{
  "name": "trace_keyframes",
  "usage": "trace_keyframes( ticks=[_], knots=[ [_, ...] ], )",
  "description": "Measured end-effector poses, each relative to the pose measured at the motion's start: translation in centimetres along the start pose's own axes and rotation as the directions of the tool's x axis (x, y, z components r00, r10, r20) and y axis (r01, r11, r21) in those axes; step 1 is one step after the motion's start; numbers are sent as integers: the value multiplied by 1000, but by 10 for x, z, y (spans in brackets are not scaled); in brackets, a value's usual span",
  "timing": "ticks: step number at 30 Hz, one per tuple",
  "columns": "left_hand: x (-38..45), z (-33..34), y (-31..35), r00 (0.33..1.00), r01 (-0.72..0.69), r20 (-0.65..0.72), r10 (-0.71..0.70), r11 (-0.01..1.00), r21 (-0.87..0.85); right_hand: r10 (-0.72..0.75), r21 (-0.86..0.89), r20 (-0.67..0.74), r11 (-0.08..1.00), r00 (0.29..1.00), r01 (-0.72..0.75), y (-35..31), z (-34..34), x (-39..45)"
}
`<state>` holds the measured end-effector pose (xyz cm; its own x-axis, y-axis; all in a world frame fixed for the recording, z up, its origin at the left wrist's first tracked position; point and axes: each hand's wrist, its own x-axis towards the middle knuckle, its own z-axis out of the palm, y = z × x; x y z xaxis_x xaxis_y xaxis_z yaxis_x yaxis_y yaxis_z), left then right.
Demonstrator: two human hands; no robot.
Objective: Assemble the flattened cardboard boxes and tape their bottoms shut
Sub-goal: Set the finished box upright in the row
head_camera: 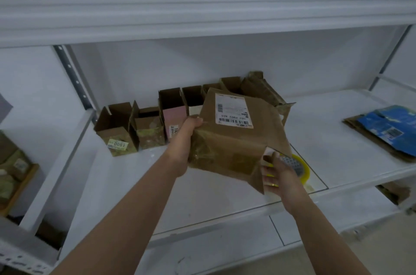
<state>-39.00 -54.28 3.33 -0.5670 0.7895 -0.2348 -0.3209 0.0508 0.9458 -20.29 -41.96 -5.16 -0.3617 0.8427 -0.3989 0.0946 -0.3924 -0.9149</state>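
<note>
Cardboard box (236, 137), labelled, tilted: left hand (186, 137) grasping upper-left corner; right hand (276, 175) nearer lower-right flap, fingers (267, 167) straight against it, above tape roll (301, 167)

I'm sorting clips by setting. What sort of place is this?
Probably a stockroom or packing area: white metal shelving, a row of opened boxes on the shelf, a labelled box in hand, and a tape roll.

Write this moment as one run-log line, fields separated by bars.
left hand: grips cardboard box | right hand: fingers straight at box flap, over tape roll | assembled boxes: rowed on shelf
</note>
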Motion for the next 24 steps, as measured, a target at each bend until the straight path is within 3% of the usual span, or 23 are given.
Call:
trace_keyframes(
  ticks=[2, 5, 7, 9, 10, 14, 17, 20, 24],
  knots=[
    [-5, -2, -10, 1000, 24, -3, -24, 996, -91, 17, 22, 104, 1000, 994, -19, -5, 11, -10],
    [-10, -10, -21, 997, 70, 29, -65, 977, -201, -142, -21, -1, 990, 990, 142, -15, 16, -15],
    [-8, -20, -30, 995, 93, -23, -94, 995, -35, -285, -115, -77, 954, 955, 276, -22, 11, -13],
    [-4, -29, -42, 989, 135, -89, -115, 950, 280, -394, -254, -32, 892, 918, 374, -24, 7, -11],
    [-6, -32, -48, 986, 155, -110, -124, 928, 340, -400, -323, 9, 867, 917, 381, -23, 8, -13],
    [-15, -30, -59, 996, 86, -41, -78, 963, 255, -296, -321, 71, 898, 953, 303, -8, 20, -16],
    [-19, -24, -60, 999, 2, 32, -13, 947, 322, -290, -243, 53, 925, 956, 294, -8, 25, -19],
    [-18, -21, -62, 998, -64, 24, 60, 924, 378, -237, -260, 108, 931, 966, 257, -7, 30, -24],
    [-18, -35, -65, 998, 9, -55, 10, 945, 327, -106, -288, 115, 948, 988, 135, 3, 39, -26]
  ],
)
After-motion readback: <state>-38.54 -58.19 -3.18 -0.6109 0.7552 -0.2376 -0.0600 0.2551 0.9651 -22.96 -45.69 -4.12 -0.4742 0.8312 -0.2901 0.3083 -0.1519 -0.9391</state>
